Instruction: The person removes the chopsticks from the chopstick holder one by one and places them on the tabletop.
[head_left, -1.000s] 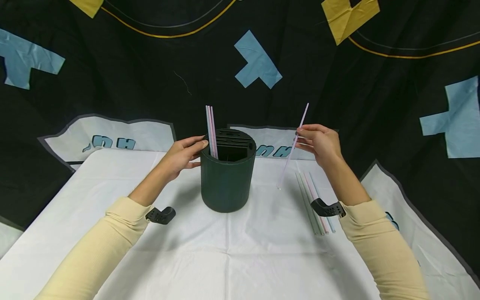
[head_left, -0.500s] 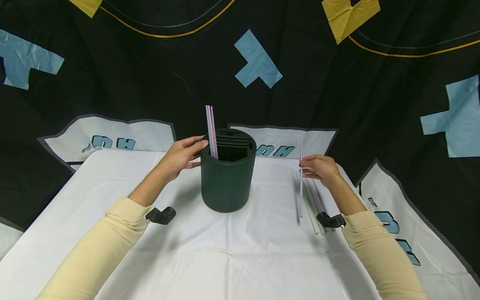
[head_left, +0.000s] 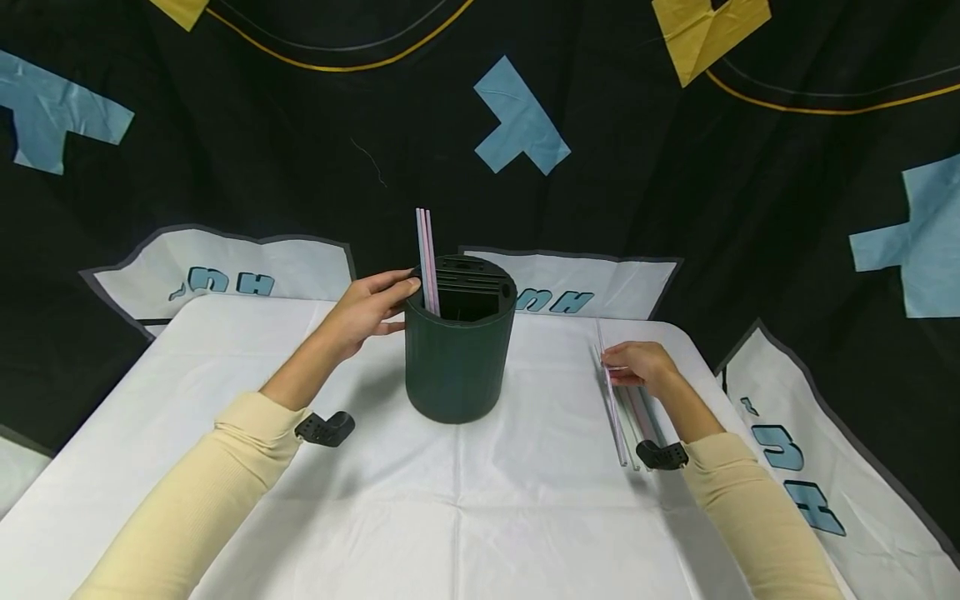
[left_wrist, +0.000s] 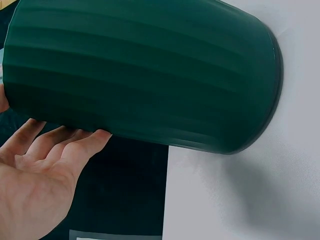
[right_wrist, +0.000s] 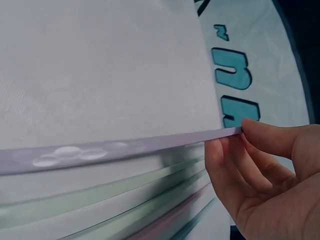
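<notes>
A round dark green container with a black slotted top stands upright on the white-covered table. My left hand holds it at its left side, thumb near the rim and fingertips against the wall. A few pale pink and lilac straws stand in its left part. To the right, my right hand pinches a lilac straw near its far end between thumb and fingers. This straw slants close over the other straws, pale green, pink and blue, which lie side by side; the hand partly hides them.
The white table cover carries the container and the loose straws. Behind it hangs a black cloth with light blue and yellow shapes. A black wrist mount juts from the left sleeve, and another from the right.
My right hand has come down and toward the loose straws with the lilac straw, which was raised and tilted before. My left hand and the container have stayed in place.
</notes>
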